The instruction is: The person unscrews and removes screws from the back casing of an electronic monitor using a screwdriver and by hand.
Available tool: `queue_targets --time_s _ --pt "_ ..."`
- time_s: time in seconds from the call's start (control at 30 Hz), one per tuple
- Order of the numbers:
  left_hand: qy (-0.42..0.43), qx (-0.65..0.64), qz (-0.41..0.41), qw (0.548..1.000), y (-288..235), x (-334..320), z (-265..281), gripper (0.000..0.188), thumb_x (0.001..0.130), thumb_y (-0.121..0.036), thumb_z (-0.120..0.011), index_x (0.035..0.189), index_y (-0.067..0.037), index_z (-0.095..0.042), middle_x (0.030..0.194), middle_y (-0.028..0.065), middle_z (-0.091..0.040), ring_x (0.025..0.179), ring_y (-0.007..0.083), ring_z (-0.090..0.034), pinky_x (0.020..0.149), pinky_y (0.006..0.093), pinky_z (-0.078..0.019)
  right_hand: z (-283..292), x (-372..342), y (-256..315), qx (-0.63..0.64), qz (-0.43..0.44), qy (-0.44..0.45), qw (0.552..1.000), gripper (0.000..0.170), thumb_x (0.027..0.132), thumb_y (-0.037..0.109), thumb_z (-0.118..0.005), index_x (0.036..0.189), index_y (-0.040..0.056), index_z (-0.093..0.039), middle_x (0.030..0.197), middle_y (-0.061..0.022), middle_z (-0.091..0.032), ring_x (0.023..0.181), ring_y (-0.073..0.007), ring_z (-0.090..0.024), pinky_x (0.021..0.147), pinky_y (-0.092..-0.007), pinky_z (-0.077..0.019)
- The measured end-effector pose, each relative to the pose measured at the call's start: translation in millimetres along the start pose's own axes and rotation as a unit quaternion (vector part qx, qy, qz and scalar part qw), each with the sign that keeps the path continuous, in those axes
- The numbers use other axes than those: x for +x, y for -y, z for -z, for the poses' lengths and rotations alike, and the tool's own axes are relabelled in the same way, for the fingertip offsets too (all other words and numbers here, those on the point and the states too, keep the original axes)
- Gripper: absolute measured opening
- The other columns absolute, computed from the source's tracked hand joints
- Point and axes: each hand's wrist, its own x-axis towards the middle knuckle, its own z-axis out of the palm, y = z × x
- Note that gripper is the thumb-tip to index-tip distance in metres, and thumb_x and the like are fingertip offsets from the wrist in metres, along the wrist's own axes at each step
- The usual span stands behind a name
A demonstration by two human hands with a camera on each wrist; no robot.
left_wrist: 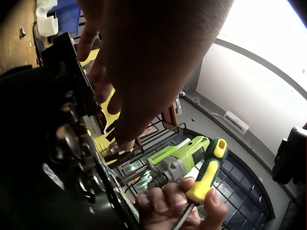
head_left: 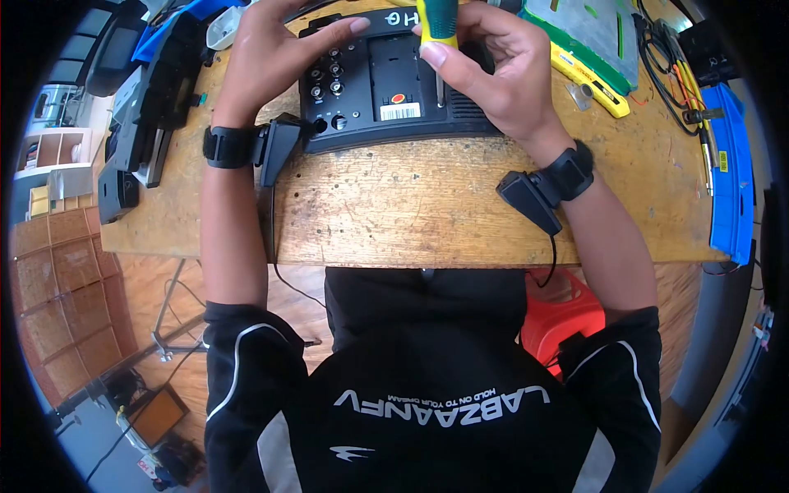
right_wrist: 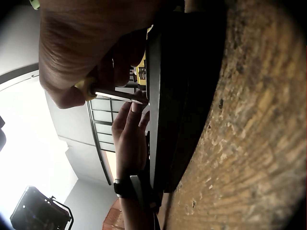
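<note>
A black electronic device housing (head_left: 362, 131) lies on the wooden workbench, with round metal connectors (head_left: 336, 86) on its left part and a barcode sticker (head_left: 400, 112) near its middle. My right hand (head_left: 505, 78) pinches the green and yellow handle of a screwdriver (head_left: 439, 25) between thumb and fingers. The screwdriver stands upright, its metal shaft pointing down to the housing just right of the sticker. At the housing's left side is my left hand (head_left: 275, 62), thumb stretched over the top face. Its fingers (left_wrist: 101, 91) extend past the housing in the left wrist view.
A yellow utility knife (head_left: 604, 99) and a green-edged case (head_left: 588, 37) lie to the right, near cables and a blue bin (head_left: 731, 172). Dark equipment (head_left: 152, 115) lines the bench's left side. A green power tool (left_wrist: 180, 158) shows beyond the right hand.
</note>
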Motion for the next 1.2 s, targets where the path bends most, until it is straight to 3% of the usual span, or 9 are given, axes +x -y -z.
queue_targets --time_s 0.07,0.17,0.2,0.27,0.53,0.93,1.0,1.07,1.2 --pt "-0.023 -0.014 -0.026 0.999 -8.8 1.0 1.8 0.037 0.083 -0.029 -0.086 0.111 -0.006 -0.076 0.110 0.0081 -0.074 0.103 0.0197 -0.068 0.090 0.0341 -0.0534 3.9 1.4 -8.8 -0.007 0.003 0.014 1.000 0.026 0.085 0.018 -0.077 0.095 -0.0047 -0.071 0.086 -0.0058 -0.070 0.074 -0.0091 -0.062 0.068 -0.0246 -0.0487" --pt "0.093 -0.132 -0.037 0.986 -21.6 3.6 7.8 0.017 0.088 -0.018 -0.081 0.096 -0.003 -0.079 0.089 0.0006 -0.075 0.073 0.0052 -0.060 0.062 0.0219 -0.0468 5.0 5.2 -17.3 0.054 0.042 0.028 0.997 0.038 0.085 0.031 -0.076 0.097 -0.0046 -0.071 0.100 -0.0107 -0.068 0.088 -0.0148 -0.063 0.079 -0.0292 -0.0494" --pt "0.194 -0.131 -0.059 0.970 -21.5 4.2 8.2 0.033 0.089 -0.024 -0.082 0.118 -0.009 -0.077 0.098 0.0023 -0.075 0.087 0.0103 -0.066 0.079 0.0265 -0.0507 1.1 8.1 -12.2 0.016 0.106 0.014 0.994 0.045 0.084 0.038 -0.074 0.098 -0.0048 -0.071 0.106 -0.0133 -0.066 0.095 -0.0185 -0.062 0.084 -0.0320 -0.0486" --pt "0.269 -0.185 -0.012 0.945 -29.4 -2.7 -0.2 0.019 0.092 -0.014 -0.078 0.110 -0.006 -0.078 0.081 -0.0031 -0.068 0.070 0.0032 -0.056 0.064 0.0212 -0.0420 2.6 11.6 -14.8 -0.023 0.169 0.001 0.985 0.053 0.084 0.045 -0.071 0.100 -0.0050 -0.071 0.112 -0.0160 -0.064 0.101 -0.0222 -0.061 0.090 -0.0347 -0.0477" --pt "0.239 -0.342 0.013 0.908 -25.0 -14.9 -35.0 0.016 0.092 -0.012 -0.079 0.103 -0.001 -0.075 0.078 -0.0041 -0.066 0.066 0.0022 -0.055 0.059 0.0197 -0.0432 3.5 9.6 2.7 -0.026 0.169 0.044 0.984 0.052 0.084 0.045 -0.070 0.101 -0.0045 -0.071 0.111 -0.0172 -0.063 0.101 -0.0248 -0.060 0.090 -0.0359 -0.0467" --pt "0.133 -0.224 0.011 0.965 -48.1 -24.5 -37.5 0.016 0.087 -0.014 -0.083 0.093 -0.002 -0.075 0.070 -0.0031 -0.063 0.063 0.0021 -0.053 0.057 0.0212 -0.0422 -8.4 0.9 -2.9 0.120 0.001 -0.020 0.993 0.039 0.087 0.025 -0.078 0.113 -0.0030 -0.067 0.101 -0.0078 -0.066 0.089 -0.0140 -0.061 0.082 -0.0268 -0.0490" --pt "0.176 -0.199 0.032 0.964 -49.4 -24.9 -37.4 0.012 0.089 -0.008 -0.080 0.094 -0.001 -0.073 0.081 -0.0009 -0.070 0.073 0.0026 -0.061 0.064 0.0201 -0.0501 -4.6 3.6 1.8 0.071 0.050 -0.001 0.996 0.039 0.087 0.025 -0.078 0.113 -0.0020 -0.068 0.101 -0.0071 -0.066 0.090 -0.0140 -0.062 0.083 -0.0271 -0.0496" --pt "0.106 -0.310 0.015 0.945 -45.2 -28.8 -47.9 0.022 0.083 -0.020 -0.087 0.095 -0.003 -0.078 0.060 -0.0045 -0.056 0.056 0.0016 -0.047 0.052 0.0217 -0.0371 -6.5 2.1 5.2 0.022 0.096 0.019 0.995 0.038 0.086 0.025 -0.079 0.112 -0.0010 -0.068 0.102 -0.0064 -0.067 0.091 -0.0141 -0.063 0.084 -0.0274 -0.0501" --pt "0.099 -0.315 0.041 0.943 -43.9 -30.5 -49.2 0.023 0.082 -0.020 -0.088 0.093 -0.003 -0.077 0.060 -0.0046 -0.055 0.057 0.0018 -0.047 0.053 0.0216 -0.0379 -4.5 4.5 2.6 -0.042 0.121 -0.009 0.992 0.037 0.085 0.025 -0.082 0.109 0.0008 -0.068 0.100 -0.0044 -0.067 0.090 -0.0121 -0.062 0.082 -0.0262 -0.0497"
